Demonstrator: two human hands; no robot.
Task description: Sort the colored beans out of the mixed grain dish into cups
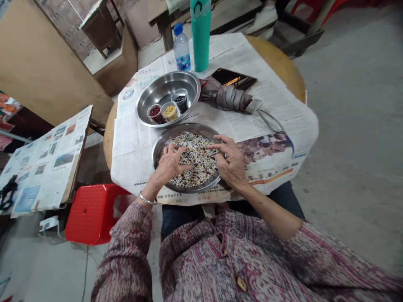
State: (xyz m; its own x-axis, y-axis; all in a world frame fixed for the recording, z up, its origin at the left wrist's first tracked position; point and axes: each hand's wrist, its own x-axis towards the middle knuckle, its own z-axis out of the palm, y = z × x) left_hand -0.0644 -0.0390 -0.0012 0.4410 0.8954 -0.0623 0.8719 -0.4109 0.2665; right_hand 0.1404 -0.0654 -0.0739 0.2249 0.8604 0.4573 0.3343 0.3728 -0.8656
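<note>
A shallow steel bowl (206, 186) stands at the table's near edge, holding a mix of white, yellow, dark red and black grains and beans (195, 165). My left hand (171, 164) reaches over its left side, fingers apart, the tips at the grains. At the right rim is my right hand (231, 162), its fingers stretched toward the mix and apart; nothing shows in them. Just behind, a larger steel basin (154, 94) contains clear cups of dark red beans (155, 111), yellow grains (170, 112) and black beans (181, 102).
Newspaper (217, 121) covers the round table. A folded umbrella (226, 95), a phone (234, 78), a water bottle (181, 49) and a teal bottle (200, 37) stand or lie beyond. On the left are a red stool (91, 214) and another newspaper-covered table (47, 163).
</note>
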